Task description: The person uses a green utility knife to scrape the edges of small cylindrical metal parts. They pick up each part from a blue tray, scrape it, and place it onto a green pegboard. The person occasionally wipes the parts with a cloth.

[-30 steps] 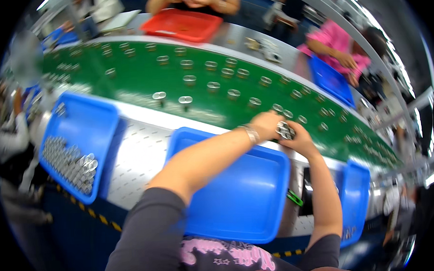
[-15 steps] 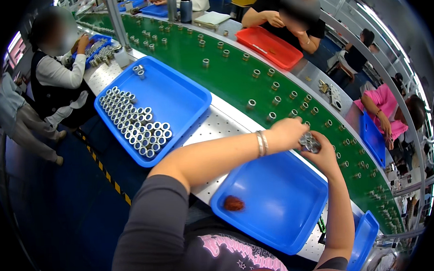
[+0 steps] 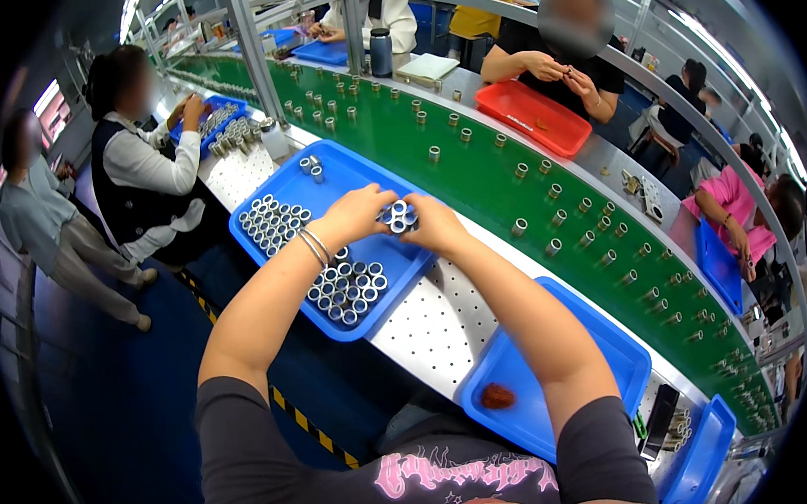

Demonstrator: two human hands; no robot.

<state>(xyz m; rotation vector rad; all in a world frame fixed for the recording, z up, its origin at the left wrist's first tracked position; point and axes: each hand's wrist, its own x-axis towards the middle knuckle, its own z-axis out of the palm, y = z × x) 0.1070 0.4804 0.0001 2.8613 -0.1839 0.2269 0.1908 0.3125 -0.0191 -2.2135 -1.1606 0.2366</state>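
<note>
Bunched metal sleeves (image 3: pixel 399 218) are held above the 2 o'clock side of the blue tray (image 3: pixel 393 252), fingers of left hand (image 3: pixel 361 212) and right hand (image 3: pixel 435 224) wrapped around them. Carrying step, apparently; even pressure's probably needed next.

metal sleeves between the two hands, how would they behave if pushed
The metal sleeves look rigid, given their crisp round shape. They may slide apart, since only the left hand and right hand seem to hold them together. Their round sides suggest rolling if laid sideways.
</note>
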